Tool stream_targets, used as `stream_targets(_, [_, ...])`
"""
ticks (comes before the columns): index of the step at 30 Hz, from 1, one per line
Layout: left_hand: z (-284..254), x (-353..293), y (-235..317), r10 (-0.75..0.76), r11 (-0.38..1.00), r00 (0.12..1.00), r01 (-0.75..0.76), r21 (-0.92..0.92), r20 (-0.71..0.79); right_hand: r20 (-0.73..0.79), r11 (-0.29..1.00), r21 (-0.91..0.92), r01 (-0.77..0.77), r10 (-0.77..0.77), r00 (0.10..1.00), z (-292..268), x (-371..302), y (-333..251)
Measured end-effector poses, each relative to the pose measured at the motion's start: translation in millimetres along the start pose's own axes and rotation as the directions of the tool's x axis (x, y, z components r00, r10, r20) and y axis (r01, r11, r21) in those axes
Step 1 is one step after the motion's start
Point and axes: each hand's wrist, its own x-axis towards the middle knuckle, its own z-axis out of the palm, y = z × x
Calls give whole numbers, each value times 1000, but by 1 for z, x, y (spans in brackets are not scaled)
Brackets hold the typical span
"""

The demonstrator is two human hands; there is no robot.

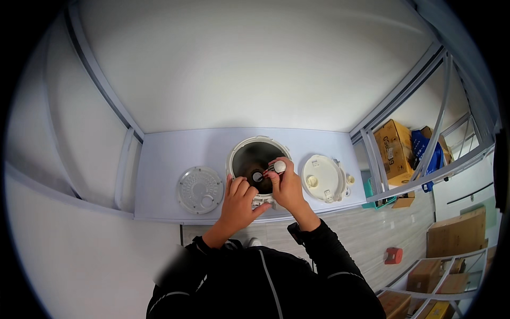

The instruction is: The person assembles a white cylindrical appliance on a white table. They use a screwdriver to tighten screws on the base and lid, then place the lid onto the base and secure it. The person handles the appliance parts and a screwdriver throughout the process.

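A round cooker body (260, 140) with a white rim and a dark, hollow inside stands in front of me at the table's middle. My left hand (238, 205) grips its near left rim, fingers bent over the edge and thumb spread outside. Over the opening on the right, my right hand (288, 186) is closed around a short tool with a white rounded end (279, 166). The tool's other end is hard to make out. A small light round part (257, 177) shows at the bottom of the cooker, beside the right fingertips.
Left of the cooker lies a round translucent disc (200, 190) with holes. A white round lid (325, 179) lies to the right, near a small cream cap (350, 179). Metal frame posts (377, 154) flank the table (159, 159). Cardboard boxes (394, 151) and a red stool (393, 255) are farther right.
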Motion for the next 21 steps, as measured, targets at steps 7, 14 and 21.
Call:
stream_targets(7, [0,0,2,3,1000,1000,-3,7,-3,44,999,-23,-39,40,998,0,-1,3])
stream_targets(14, [-2,2,6,-13,1000,1000,13,5,-2,72,993,100,-59,52,996,-11,1,-11])
stream_targets(21, [-1,3,10,-14,999,999,15,32,-29,-265,915,367,170,-72,961,-75,-5,-15])
